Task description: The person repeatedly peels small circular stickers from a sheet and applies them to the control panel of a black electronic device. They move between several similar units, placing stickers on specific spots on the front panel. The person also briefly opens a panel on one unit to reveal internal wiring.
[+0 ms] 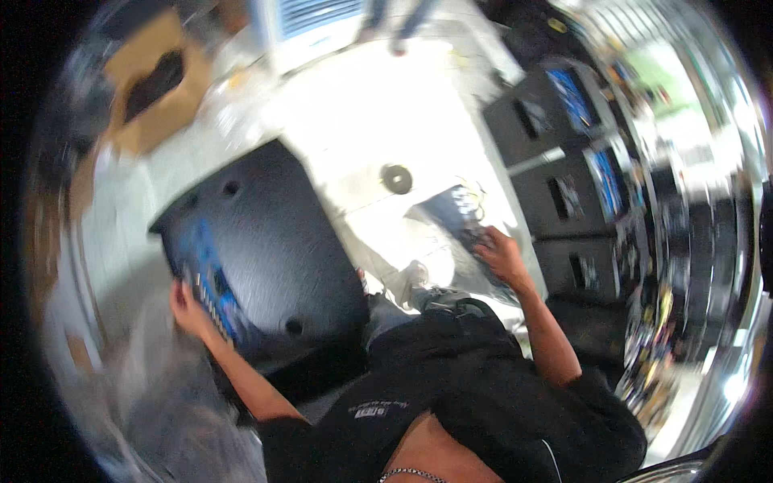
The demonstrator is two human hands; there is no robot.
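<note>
Two hands: left (187,310) grips black speaker (266,249), right (501,253) touches cables (467,211).

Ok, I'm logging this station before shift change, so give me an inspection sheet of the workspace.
Surface: white floor, brightly lit.
Job's things: large black speaker cabinet, blue panel at its edge; clear plastic bag with dark parts inside.
Clutter: cardboard box; round disc.
Hands: left hand on the cabinet's edge; right hand grasping the bag.
Cables: wires in the bag, blurred.
Surroundings: stacked black cabinets; a person's legs.
</note>
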